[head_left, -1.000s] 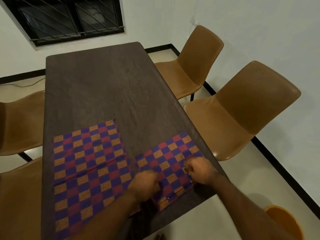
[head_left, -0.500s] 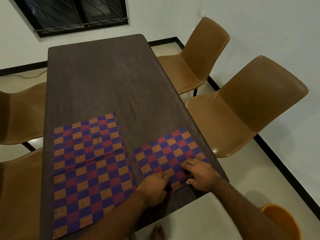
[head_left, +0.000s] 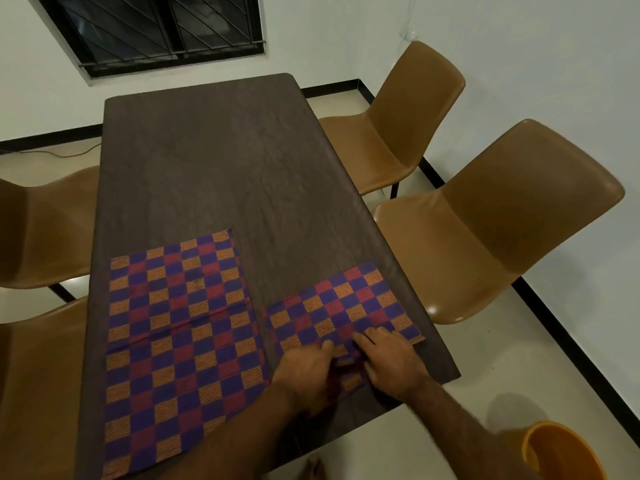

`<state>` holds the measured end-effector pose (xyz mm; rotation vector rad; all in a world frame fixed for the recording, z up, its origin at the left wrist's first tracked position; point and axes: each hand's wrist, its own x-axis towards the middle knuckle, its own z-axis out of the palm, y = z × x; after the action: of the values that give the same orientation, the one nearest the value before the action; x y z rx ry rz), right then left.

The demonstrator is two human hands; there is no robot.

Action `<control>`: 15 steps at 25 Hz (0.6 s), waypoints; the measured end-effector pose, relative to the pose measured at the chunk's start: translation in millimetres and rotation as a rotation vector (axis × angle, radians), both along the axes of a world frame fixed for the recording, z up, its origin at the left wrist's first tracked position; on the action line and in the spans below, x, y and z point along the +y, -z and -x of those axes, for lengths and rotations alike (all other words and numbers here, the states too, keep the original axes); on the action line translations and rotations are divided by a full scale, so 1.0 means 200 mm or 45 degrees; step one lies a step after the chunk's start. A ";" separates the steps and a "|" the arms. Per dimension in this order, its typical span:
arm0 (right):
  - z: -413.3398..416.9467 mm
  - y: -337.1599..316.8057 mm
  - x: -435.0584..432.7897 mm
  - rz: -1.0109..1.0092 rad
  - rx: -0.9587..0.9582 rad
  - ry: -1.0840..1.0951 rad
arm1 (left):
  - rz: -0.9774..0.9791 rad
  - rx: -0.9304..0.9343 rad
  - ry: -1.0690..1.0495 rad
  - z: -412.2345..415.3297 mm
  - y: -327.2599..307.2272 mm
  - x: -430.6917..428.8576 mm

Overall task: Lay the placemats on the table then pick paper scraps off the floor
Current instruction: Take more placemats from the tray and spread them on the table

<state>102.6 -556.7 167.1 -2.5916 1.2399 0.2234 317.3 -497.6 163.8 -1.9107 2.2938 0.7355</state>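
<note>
Both hands lie on the folded checked placemat [head_left: 341, 306] at the near right corner of the dark wooden bench [head_left: 214, 161]. The right hand [head_left: 393, 363] rests flat on the cloth with its fingers [head_left: 367, 337] stretched out and pressing down, gripping nothing. Just to its left, the left hand [head_left: 304, 370] sits knuckles up on the mat's near part. Its fingers are bent, but I cannot tell whether they pinch the cloth or only lie on it. A rumpled fold of the mat shows in the gap between the two hands. Left of the left hand, close beside the folded mat but apart from it, the open checked placemat [head_left: 180, 341] lies spread flat to the bench's near edge. Beyond the right hand stand a near tan chair [head_left: 491, 244] and a far tan chair [head_left: 394, 133]. An orange bucket [head_left: 561, 452] stands on the floor [head_left: 519, 358], nearer than the right hand and to its right. A barred window [head_left: 162, 26] is in the wall past the bench's far end.
</note>
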 end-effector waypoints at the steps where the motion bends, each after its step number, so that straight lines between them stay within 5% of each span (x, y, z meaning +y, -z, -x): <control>1: 0.01 -0.01 -0.02 0.032 0.001 0.026 | 0.006 0.000 -0.019 -0.03 -0.01 -0.03; 15: -0.16 -0.35 -0.61 0.092 0.539 0.139 | -0.032 -0.153 -0.122 -0.45 -0.17 -0.41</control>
<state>134.3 -679.7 237.9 -2.6093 1.5447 0.7491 407.2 -580.1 197.5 -2.0068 2.1263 0.6364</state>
